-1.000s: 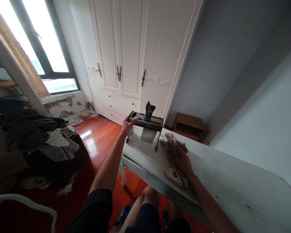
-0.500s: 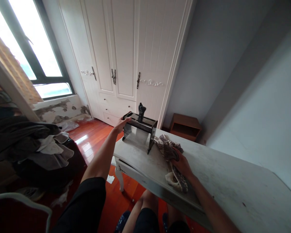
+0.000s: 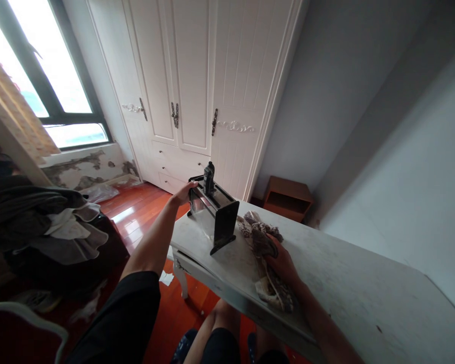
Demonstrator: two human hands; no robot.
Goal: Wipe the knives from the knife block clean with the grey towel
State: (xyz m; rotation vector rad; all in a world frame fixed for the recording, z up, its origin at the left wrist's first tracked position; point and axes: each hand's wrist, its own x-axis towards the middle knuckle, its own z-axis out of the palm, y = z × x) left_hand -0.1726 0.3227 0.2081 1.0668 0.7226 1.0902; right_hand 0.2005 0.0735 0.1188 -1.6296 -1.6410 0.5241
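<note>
A black-framed clear box (image 3: pixel 225 222) with feet at its ends stands near the left end of the white table (image 3: pixel 349 268). On its slotted top sits a black upright fitting (image 3: pixel 209 179). My left hand (image 3: pixel 184 193) grips the box's far left end, thumb over the top edge, its other fingers mostly hidden. Bunched brown-and-white patterned cloth (image 3: pixel 255 235) lies on the tabletop, right of the box. My right hand (image 3: pixel 282 260) is closed on the cloth and presses it against the table.
A white wardrobe (image 3: pixel 189 76) stands behind the table. Right of it is a low brown open cabinet (image 3: pixel 288 197). Piled clothes (image 3: pixel 60 217) lie at left, with a curved white chair frame (image 3: pixel 30 313) in front. Paper (image 3: pixel 166 278) lies on the red floor.
The box has turned on the table, so its black right end now faces me. My left hand has stayed on it. The right hand keeps hold of the cloth. The view has shifted slightly.
</note>
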